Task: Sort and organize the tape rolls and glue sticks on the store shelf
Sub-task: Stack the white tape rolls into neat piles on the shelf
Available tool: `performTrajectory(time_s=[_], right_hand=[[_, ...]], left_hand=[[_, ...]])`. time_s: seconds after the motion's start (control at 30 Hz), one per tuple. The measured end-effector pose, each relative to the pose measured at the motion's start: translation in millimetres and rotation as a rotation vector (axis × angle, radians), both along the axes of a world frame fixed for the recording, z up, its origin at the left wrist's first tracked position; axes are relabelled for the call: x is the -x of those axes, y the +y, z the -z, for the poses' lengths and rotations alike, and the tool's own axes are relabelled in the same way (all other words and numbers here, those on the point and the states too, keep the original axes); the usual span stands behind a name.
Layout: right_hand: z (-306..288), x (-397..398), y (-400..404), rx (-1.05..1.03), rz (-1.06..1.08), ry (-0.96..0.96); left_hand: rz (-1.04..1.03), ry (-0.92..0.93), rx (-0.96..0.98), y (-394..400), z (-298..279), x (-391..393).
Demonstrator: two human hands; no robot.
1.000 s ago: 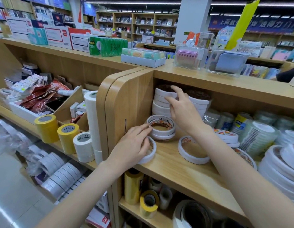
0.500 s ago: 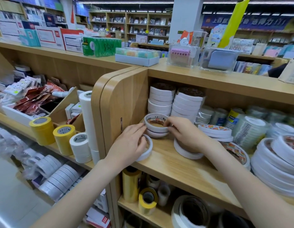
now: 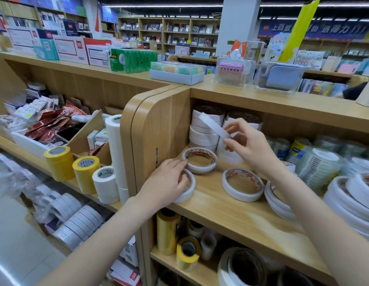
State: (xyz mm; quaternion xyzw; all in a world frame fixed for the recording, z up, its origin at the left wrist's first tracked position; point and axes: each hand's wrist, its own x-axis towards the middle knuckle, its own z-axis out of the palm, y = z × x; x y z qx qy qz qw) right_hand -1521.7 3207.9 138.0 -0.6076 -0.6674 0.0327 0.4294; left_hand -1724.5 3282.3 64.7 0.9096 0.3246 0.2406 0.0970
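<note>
On the wooden store shelf (image 3: 231,215), mid level, R hand (image 3: 249,145) is raised and holds a thin white tape roll (image 3: 213,125) tilted on edge, thumb and fingers curled round it, in front of two tall stacks of white tape rolls (image 3: 206,129) at the back of the shelf. L hand (image 3: 169,181) lies on a flat white tape roll (image 3: 188,187) at the shelf's front L corner, fingers spread over its top and bent round its rim; fingertips touch the edge of the small stack of printed-core rolls (image 3: 200,159) just behind it. Another flat printed-core roll (image 3: 242,183) lies alone near the R wrist, apart from both hands. To the R: a low pile of wide flat rolls (image 3: 276,199), then larger white rolls (image 3: 353,195) partly blurred, w/ clear tape rolls (image 3: 318,164) standing behind.

L of the divider panel (image 3: 158,129): two yellow tape rolls (image 3: 59,162) upright, a white roll stack (image 3: 106,182), a tall column of white rolls (image 3: 115,149), a tray w/ red packets (image 3: 49,126). Lower shelf under the hands: a gold film roll (image 3: 168,232), a yellow-and-black roll (image 3: 187,252), a big white roll (image 3: 241,269). Top ledge: a green Scotch box (image 3: 132,59), clear display cases (image 3: 233,71). No glue sticks can be made out.
</note>
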Motion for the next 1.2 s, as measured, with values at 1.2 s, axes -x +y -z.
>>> performTrajectory(time_s=[1.2], right_hand=[[47, 7, 21, 0.328, -0.061, -0.221]], left_hand=[[-0.117, -0.245, -0.112, -27, 4, 12]])
